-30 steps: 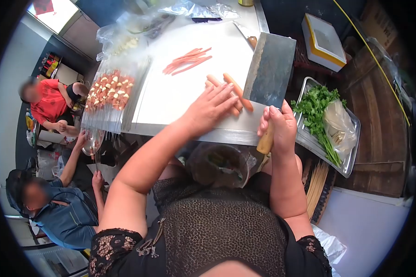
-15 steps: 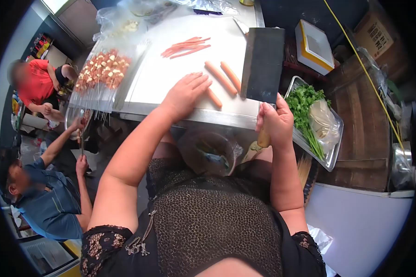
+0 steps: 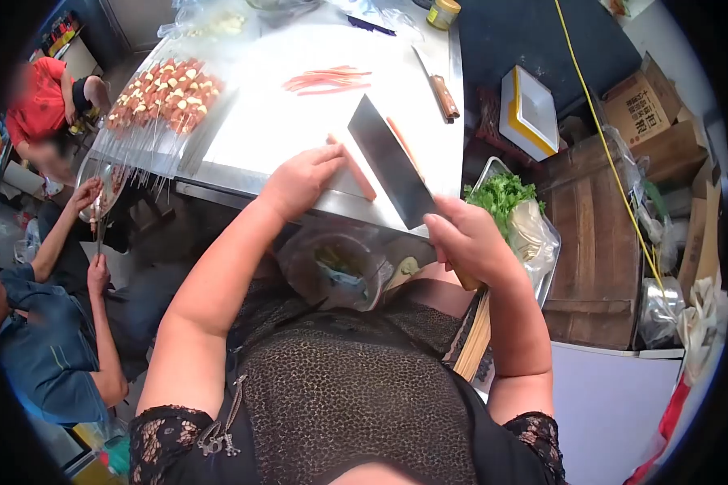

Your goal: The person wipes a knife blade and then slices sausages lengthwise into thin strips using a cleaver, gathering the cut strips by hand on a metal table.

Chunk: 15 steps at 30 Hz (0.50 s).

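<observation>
Your sausage (image 3: 353, 168) lies near the front edge of the table (image 3: 255, 109), with white tabletop between it and the pink strips (image 3: 328, 80). The wooden-handled knife (image 3: 442, 95) sits by the right edge. Your left hand (image 3: 299, 179) is partly open, fingertips at the sausage's far end. Your right hand (image 3: 473, 241) grips the cleaver (image 3: 388, 162), its blade tilted beside the sausage.

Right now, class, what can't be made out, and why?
Head view: rightmost sausage, partly hidden by the cleaver.
Head view: cleaver handle, mostly covered by the right hand.
Head view: jar label, too small to read.
Head view: blue-shirted person's head, cut by the dark edge.
</observation>
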Each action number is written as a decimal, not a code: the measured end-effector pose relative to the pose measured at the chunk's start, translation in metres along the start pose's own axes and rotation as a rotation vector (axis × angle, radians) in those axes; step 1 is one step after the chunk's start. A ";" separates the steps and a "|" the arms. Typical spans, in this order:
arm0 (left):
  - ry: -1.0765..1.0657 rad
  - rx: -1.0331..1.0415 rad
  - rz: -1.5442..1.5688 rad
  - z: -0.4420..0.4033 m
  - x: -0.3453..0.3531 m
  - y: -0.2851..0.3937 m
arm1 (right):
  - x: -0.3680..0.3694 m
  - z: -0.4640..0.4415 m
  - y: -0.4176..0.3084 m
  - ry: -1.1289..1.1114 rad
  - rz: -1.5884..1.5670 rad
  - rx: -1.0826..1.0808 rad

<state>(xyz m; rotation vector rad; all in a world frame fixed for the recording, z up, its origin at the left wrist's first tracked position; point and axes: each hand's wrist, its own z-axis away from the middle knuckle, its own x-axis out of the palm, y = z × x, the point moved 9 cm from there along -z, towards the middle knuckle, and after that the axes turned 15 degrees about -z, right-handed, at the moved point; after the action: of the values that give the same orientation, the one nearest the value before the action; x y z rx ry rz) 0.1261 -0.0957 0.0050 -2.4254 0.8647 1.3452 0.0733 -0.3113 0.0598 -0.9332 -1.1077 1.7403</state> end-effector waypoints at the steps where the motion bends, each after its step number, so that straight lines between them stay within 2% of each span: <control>1: 0.003 -0.003 0.013 -0.001 -0.002 0.000 | 0.004 -0.003 -0.002 -0.015 0.028 0.003; 8: 0.058 -0.055 0.060 -0.002 -0.009 -0.002 | 0.021 -0.011 -0.015 -0.012 0.141 0.017; 11: -0.017 -0.124 0.153 -0.001 -0.001 -0.008 | 0.027 -0.012 -0.021 -0.006 0.179 0.020; 15: 0.064 -0.099 0.100 0.001 -0.001 -0.010 | 0.031 -0.013 -0.025 -0.002 0.203 -0.001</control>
<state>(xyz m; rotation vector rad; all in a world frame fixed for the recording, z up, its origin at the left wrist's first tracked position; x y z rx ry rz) 0.1306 -0.0871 0.0046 -2.5441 0.9689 1.3830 0.0800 -0.2725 0.0746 -1.0754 -1.0444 1.9035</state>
